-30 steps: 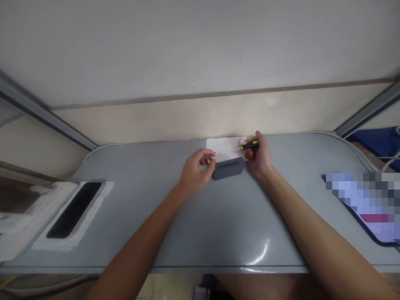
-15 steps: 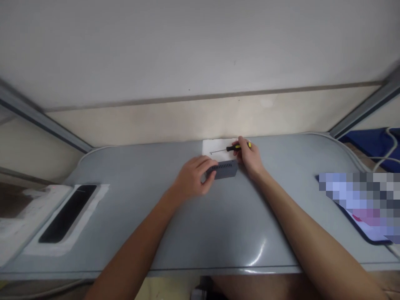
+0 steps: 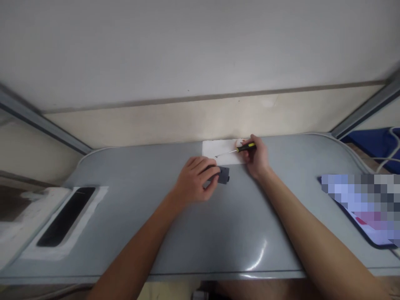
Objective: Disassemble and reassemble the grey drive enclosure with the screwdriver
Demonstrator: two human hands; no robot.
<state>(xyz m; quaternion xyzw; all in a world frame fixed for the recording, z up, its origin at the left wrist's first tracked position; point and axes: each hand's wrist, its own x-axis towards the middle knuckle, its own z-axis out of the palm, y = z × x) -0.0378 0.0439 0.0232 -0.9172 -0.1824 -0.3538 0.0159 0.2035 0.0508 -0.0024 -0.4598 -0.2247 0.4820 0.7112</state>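
Observation:
My left hand (image 3: 200,179) grips a small dark grey plastic box (image 3: 223,175), its fingers wrapped over the left part and hiding it. My right hand (image 3: 256,156) is closed around the black and yellow handle of a screwdriver (image 3: 246,147). The thin shaft points left over a white sheet of paper (image 3: 210,148). At the shaft's tip is a tiny dark piece, perhaps a screw; whether it clings to the tip or lies on the paper I cannot tell. Small dark and reddish specks show near the paper's right end.
A black phone (image 3: 67,216) lies on white paper at the left of the grey table (image 3: 150,166). A tablet-like screen (image 3: 346,216), partly pixelated, is at the right. A wall panel (image 3: 156,123) closes off the back, and white cables (image 3: 362,162) run by the right corner.
My right hand and the screwdriver have moved a little right. My left hand has turned the grey box, so its slotted side no longer shows and its other face does.

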